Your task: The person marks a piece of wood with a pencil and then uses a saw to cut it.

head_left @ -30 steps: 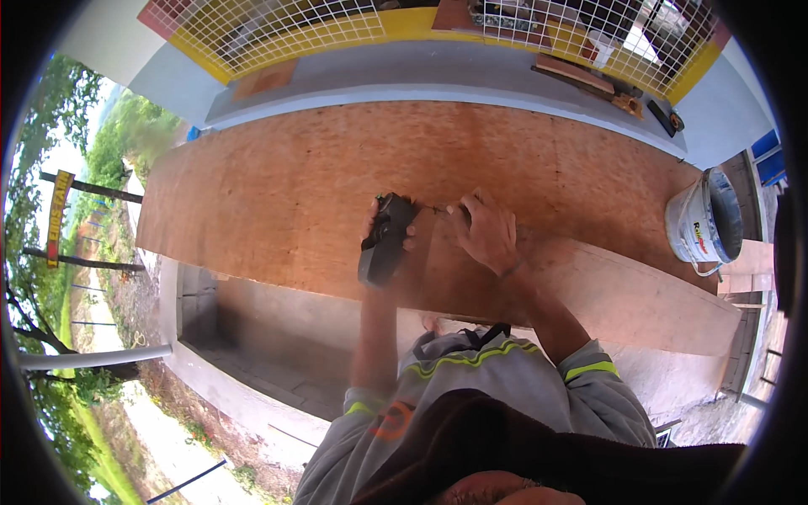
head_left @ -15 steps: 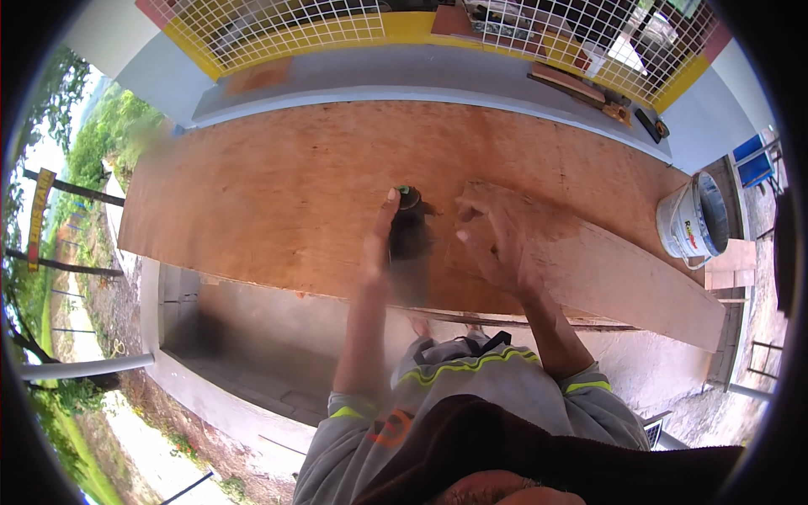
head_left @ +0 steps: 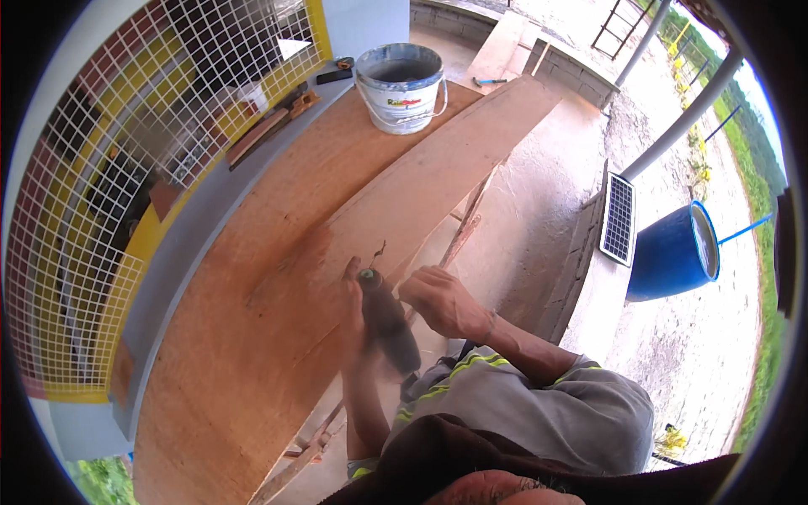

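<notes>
A dark, long-bodied hand tool (head_left: 389,324) with a round green spot on its far end, its exact kind unclear, is held upright-tilted over the near edge of the boards. My left hand (head_left: 352,296) is closed round its left side, partly smeared by motion. A thin, ragged dark strip stands out by the tool's far end. Close to the tool's right side, my right hand (head_left: 446,301) is closed with curled fingers; whatever they may hold is hidden. Beneath both hands lies a long narrow plywood strip (head_left: 438,172) on a wider reddish plywood sheet (head_left: 219,370).
A paint-smeared white bucket (head_left: 402,105) stands on the sheet's far end. Past it lies a blue-handled hammer (head_left: 490,82). White wire mesh (head_left: 84,168) and a grey ledge run along the left. At right are a small solar panel (head_left: 619,219) and a blue barrel (head_left: 673,257).
My view has swung to the right along the boards, bringing the barrel and solar panel in. My right hand has gone from loosely spread to closed beside the tool, which stays in my left.
</notes>
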The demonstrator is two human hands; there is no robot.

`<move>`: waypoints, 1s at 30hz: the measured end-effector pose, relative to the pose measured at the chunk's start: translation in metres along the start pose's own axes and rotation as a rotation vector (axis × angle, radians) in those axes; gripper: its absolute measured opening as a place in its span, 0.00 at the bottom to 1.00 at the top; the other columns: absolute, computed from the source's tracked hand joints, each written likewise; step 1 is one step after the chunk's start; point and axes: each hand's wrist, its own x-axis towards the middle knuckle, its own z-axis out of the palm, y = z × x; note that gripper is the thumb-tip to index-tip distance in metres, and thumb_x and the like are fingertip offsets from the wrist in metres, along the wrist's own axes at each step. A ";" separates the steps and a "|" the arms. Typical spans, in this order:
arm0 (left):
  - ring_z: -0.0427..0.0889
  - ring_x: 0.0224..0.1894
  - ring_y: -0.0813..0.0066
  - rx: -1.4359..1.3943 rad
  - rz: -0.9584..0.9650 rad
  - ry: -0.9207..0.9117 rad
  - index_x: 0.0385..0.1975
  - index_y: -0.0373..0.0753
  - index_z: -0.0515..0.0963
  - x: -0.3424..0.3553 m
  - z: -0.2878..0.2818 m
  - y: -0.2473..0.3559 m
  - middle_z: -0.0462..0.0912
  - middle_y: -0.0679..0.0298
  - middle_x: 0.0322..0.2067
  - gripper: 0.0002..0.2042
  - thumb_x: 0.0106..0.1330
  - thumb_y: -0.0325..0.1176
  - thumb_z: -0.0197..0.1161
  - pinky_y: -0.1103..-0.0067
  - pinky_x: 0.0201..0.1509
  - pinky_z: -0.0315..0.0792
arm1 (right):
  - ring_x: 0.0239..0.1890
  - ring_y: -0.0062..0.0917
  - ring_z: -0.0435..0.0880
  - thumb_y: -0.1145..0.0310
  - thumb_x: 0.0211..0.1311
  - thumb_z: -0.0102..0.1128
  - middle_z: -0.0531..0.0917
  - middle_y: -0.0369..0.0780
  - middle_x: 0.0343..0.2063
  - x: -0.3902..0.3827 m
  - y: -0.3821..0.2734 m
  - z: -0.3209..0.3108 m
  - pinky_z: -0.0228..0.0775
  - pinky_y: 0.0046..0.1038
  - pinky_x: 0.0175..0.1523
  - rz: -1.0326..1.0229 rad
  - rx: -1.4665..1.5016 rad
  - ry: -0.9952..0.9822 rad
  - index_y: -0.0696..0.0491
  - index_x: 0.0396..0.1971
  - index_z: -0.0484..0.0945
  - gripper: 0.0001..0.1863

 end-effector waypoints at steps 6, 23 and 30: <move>0.73 0.50 0.76 0.258 0.033 -0.164 0.72 0.42 0.48 0.044 0.118 -0.082 0.70 0.61 0.51 0.29 0.77 0.45 0.47 0.77 0.55 0.69 | 0.34 0.49 0.77 0.75 0.64 0.51 0.75 0.49 0.27 -0.098 0.050 -0.081 0.69 0.42 0.41 0.651 0.310 -0.025 0.58 0.35 0.69 0.03; 0.82 0.36 0.66 0.065 -0.463 -0.299 0.67 0.47 0.61 0.239 0.379 -0.292 0.78 0.58 0.40 0.26 0.74 0.51 0.51 0.70 0.37 0.80 | 0.37 0.40 0.81 0.74 0.62 0.59 0.80 0.44 0.31 -0.221 0.270 -0.318 0.71 0.38 0.44 0.538 -0.062 0.265 0.55 0.40 0.74 0.07; 0.81 0.37 0.70 0.021 -0.656 -0.647 0.56 0.43 0.70 0.362 0.485 -0.391 0.80 0.59 0.37 0.22 0.75 0.53 0.47 0.71 0.43 0.78 | 0.36 0.43 0.80 0.76 0.62 0.57 0.80 0.44 0.31 -0.216 0.375 -0.419 0.71 0.39 0.44 0.867 -0.229 0.200 0.55 0.38 0.76 0.06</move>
